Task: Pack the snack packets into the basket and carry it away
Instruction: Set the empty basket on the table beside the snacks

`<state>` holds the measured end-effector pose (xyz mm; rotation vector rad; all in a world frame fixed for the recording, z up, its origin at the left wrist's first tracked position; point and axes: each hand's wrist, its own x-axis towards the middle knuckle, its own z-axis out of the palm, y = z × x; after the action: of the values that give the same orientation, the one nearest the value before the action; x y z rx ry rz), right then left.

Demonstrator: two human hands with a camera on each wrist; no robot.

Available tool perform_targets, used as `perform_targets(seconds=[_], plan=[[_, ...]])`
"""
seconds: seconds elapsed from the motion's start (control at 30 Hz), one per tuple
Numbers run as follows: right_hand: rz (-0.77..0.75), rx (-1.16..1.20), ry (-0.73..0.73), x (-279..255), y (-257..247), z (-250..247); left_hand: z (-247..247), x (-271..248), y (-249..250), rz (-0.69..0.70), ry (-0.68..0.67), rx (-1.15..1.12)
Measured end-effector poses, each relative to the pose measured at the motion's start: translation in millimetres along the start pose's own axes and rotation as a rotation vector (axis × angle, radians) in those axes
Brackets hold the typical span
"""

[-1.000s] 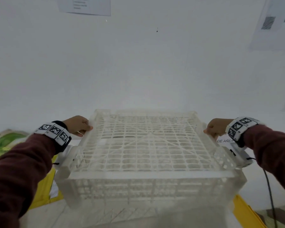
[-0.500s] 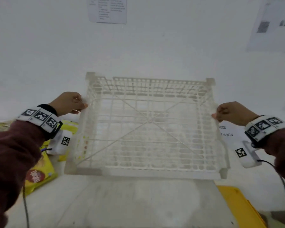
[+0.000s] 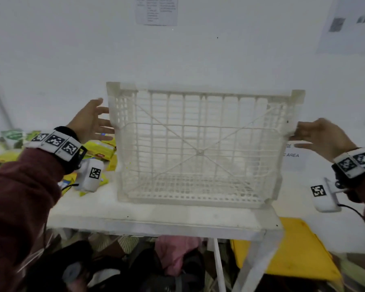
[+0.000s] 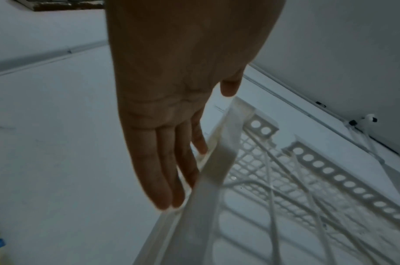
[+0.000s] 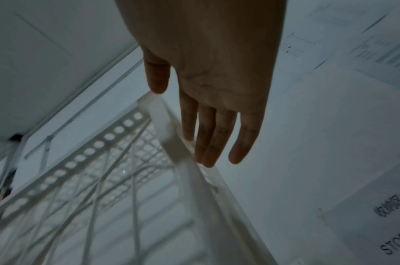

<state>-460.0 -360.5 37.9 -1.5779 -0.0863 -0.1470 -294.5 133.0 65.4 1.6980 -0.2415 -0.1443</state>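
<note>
Left of the basket (image 3: 198,148) flanked by straight, spread fingers (image 4: 158,170) of both hands lie yellow snack packets (image 3: 99,151).

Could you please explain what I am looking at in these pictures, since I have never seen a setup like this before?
No machine here: a person wears a camera on the head and one on each wrist. The wide picture is from the head; the two dim ones look along each palm toward the fingers. A white plastic basket stands on a white table with nothing in it. The left hand and right hand lie flat with straight fingers against its two side rims, gripping nothing. Yellow snack packets wait on the table left of the basket. The patterned wristbands are tracking markers.
</note>
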Motion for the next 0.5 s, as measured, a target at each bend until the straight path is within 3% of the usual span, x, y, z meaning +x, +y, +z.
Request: perform_targets(seconds=[0.07, 0.1, 0.17, 0.23, 0.37, 0.5], plan=[[-0.018, 0.242, -0.107, -4, -2, -19, -3, -6, 6, -0.027, -0.070, 0.004], [-0.018, 0.342, -0.235, -5, -5, -27, -3, -8, 10, -0.032, -0.110, -0.018], [0.058, 0.386, -0.339, -9, -12, -31, -6, -11, 19, -0.064, -0.175, -0.043], [0.093, 0.289, -0.225, -20, -18, -14, -8, -16, 27, -0.074, -0.210, 0.016], [0.070, -0.191, 0.158, -4, -59, 16, -4, -19, 35, -0.057, -0.160, 0.146], [0.048, -0.341, 0.141, -4, -80, 17, -7, -10, 42, -0.027, -0.099, 0.117]])
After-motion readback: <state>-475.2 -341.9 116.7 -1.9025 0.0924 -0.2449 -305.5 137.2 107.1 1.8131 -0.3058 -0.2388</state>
